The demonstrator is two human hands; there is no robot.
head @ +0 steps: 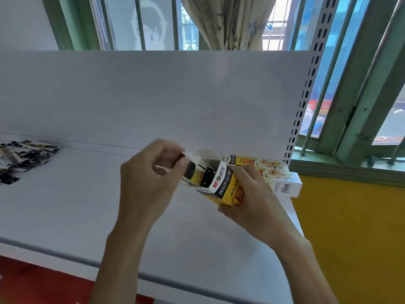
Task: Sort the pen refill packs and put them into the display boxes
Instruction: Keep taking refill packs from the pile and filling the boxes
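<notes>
My right hand point(252, 200) grips a yellow and white display box point(221, 185), tilted with its open top toward the left. Dark refill packs point(202, 174) stand inside it. My left hand point(149, 178) has its fingers curled at the box mouth and pinches the box's white flap point(189, 155), close to the packs. Two more pale display boxes point(276, 176) lie stacked behind the held box at the shelf's right end. A loose pile of black and yellow refill packs point(22, 156) lies at the far left of the shelf.
The white shelf board point(87, 205) has a grey front edge and a white back panel. A perforated upright point(304, 102) stands at the right. Beyond it are a barred window and a yellow wall.
</notes>
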